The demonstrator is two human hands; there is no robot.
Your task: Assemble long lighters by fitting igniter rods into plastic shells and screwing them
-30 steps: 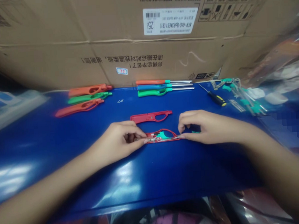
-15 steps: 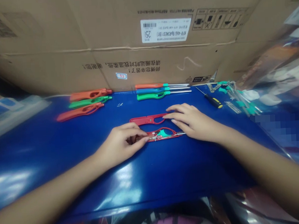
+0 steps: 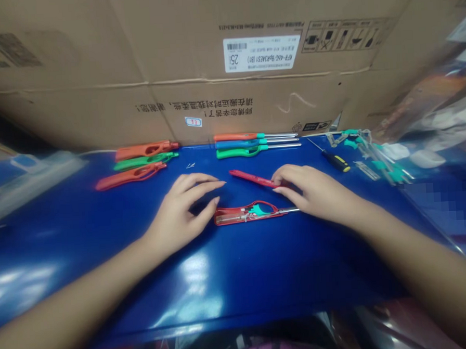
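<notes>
Label (image 3: 260,61) on cardboard (image 3: 171,42) reads "KFR-46G/BpR3AES1 (B1)" and "25"

The table (image 3: 239,289) is coloured deep blue and is streaked with pale glare at lower left. At centre, plain red is shown by the raised handle half (image 3: 252,178) and by the open shell (image 3: 222,220), in which a teal trigger (image 3: 261,209) is set. Above them, three lighters (image 3: 237,143) are coloured orange, blue and green, with teal collars. At centre left, loose handles (image 3: 142,161) are seen in orange, green and orange-red. The screwdriver (image 3: 336,161) is patterned black and yellow. Across the top, the brown cardboard (image 3: 93,41) is printed in black.
</notes>
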